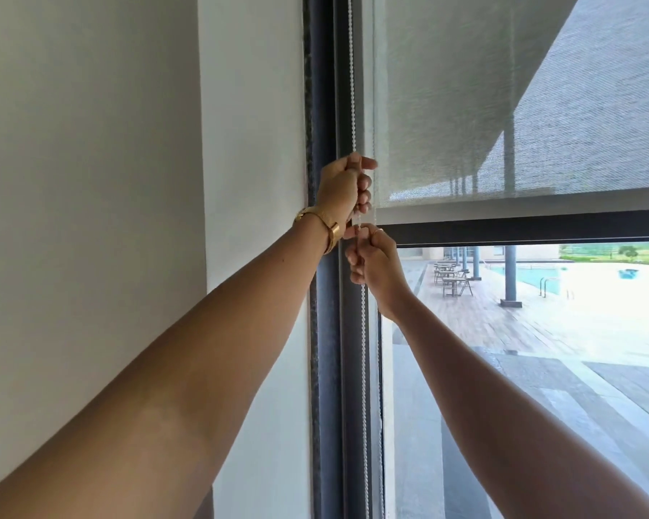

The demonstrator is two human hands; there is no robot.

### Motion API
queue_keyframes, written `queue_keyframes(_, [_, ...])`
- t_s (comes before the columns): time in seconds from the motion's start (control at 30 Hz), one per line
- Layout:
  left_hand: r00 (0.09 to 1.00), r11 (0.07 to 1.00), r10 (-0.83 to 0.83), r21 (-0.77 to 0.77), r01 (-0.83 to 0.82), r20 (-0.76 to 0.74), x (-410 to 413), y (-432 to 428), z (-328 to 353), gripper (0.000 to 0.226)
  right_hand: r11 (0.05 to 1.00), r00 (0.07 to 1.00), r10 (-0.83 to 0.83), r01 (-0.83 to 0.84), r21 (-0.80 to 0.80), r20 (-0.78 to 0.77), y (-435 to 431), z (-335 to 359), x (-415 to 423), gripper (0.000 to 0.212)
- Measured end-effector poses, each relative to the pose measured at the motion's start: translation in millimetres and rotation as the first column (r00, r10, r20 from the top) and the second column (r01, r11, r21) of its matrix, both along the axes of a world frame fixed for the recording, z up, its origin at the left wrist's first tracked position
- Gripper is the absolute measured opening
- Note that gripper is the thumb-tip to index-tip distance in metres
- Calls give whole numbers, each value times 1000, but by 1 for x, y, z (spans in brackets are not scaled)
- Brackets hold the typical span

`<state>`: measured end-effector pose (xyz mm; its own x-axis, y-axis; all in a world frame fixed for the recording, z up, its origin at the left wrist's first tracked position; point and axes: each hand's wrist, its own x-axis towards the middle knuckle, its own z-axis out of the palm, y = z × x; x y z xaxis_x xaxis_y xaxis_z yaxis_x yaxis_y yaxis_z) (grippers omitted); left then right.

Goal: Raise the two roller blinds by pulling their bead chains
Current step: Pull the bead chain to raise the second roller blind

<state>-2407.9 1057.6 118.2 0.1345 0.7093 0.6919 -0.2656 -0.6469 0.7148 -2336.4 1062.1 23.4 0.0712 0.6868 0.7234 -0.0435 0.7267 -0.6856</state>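
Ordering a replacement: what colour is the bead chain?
White; the bead chain shows best in the head view, against the dark window frame.

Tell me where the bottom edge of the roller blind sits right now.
In the head view, the roller blind's bottom edge lies right of centre, just above the dark horizontal window bar, level with the gap between the left hand and right hand.

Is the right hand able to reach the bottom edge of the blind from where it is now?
Probably yes. The right hand grips the bead chain just below and left of the blind's bottom edge, and nothing lies between them. It would have to let go of the chain first.
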Motion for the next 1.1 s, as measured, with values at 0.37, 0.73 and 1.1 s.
queue_keyframes(0.37, [1000, 1000, -17, -15, 17, -2, -6, 4, -33, 37, 849, 866, -467, 495, -185, 177, 27, -15, 16, 66])
queue_keyframes(0.73, [998, 1000, -7, 10, 8, -61, -12, 6, -33, 37, 940, 932, -224, 283, -188, 284, 63, 2, -25, 21])
queue_keyframes(1.1, [988, 988, 151, 17, -151, -23, -32, 19, -35, 37, 970, 987, -131, 147, -194, 97, 82, -10, -22, 32])
